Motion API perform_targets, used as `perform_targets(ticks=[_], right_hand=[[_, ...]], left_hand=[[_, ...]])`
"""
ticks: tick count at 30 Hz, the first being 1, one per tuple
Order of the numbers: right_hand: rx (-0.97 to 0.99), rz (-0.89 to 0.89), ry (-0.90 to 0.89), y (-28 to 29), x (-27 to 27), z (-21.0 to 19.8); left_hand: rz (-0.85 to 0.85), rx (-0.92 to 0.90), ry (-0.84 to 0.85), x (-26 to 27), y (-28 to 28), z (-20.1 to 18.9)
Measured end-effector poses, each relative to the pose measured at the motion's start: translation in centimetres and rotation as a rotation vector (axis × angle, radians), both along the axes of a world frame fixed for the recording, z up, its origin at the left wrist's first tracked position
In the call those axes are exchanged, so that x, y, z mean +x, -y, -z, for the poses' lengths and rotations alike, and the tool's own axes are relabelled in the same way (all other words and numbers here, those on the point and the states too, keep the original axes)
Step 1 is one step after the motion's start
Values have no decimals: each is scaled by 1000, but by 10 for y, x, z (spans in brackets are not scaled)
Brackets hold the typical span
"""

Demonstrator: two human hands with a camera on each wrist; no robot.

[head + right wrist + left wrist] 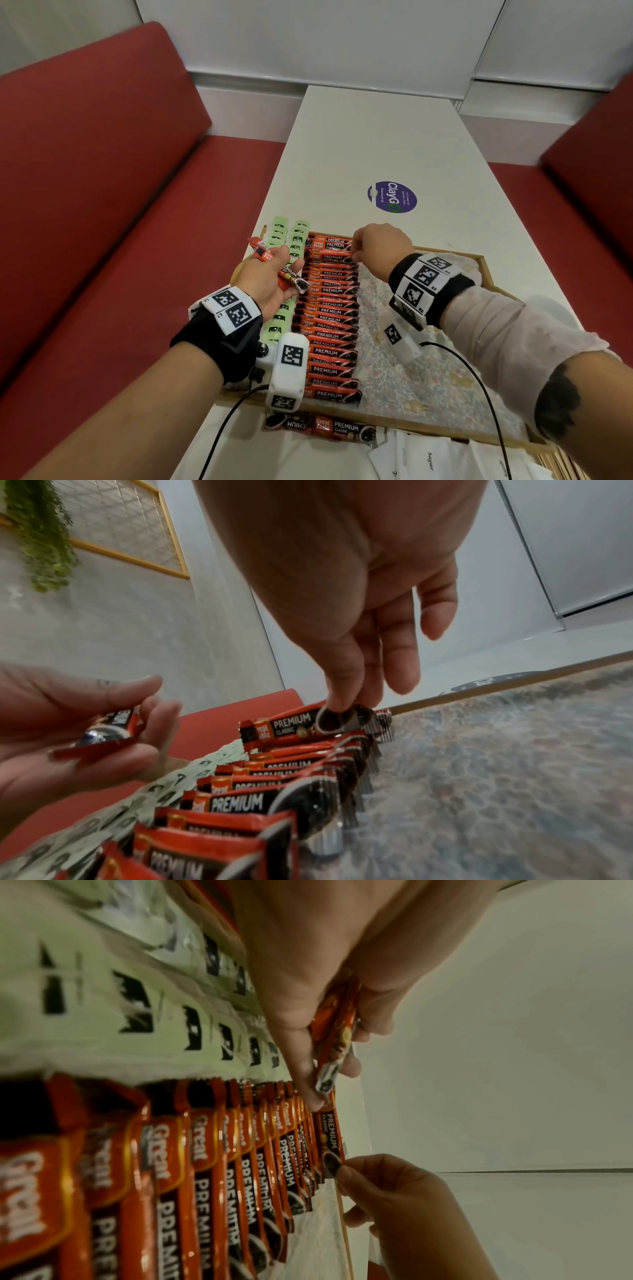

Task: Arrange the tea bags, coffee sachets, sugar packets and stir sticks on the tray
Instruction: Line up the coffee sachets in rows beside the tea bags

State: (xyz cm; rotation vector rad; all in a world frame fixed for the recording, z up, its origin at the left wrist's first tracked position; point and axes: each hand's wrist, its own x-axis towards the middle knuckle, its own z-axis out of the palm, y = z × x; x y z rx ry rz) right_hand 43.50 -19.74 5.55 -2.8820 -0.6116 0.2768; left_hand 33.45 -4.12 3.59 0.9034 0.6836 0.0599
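- We see the right hand (382, 248) at the far end of the sachet row (330, 318), thumb and forefinger pinching the dark end of the far sachet (301, 725); the other fingers hang loose beside it.
- The left hand (270, 279), just left of the right, lies palm up, its fingers curled round spare sachets (274, 263); their count is hard to tell, probably two.
- The row runs from the right hand's fingertips back toward the wrists, on the tray (486, 265), the sachets overlapping.
- Green tea bags (284, 233) lie under and beyond the left hand, touching the row's left edge.
- The tray's patterned liner (411, 370) shows below the right wrist.
- One sachet (322, 426) lies off the tray, behind the left wrist.
- Sugar packets (428, 459) lie behind the right forearm, off the tray.
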Motion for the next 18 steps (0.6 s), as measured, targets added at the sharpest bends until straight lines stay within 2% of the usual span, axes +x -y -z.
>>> perform_targets(ticks=[9, 18], right_hand=[[-59, 10, 2, 1, 5, 3], [-33, -11, 15, -1, 3, 0]], left_hand=[[8, -2, 6, 0, 1, 1], [19, 16, 5, 1, 2, 0]])
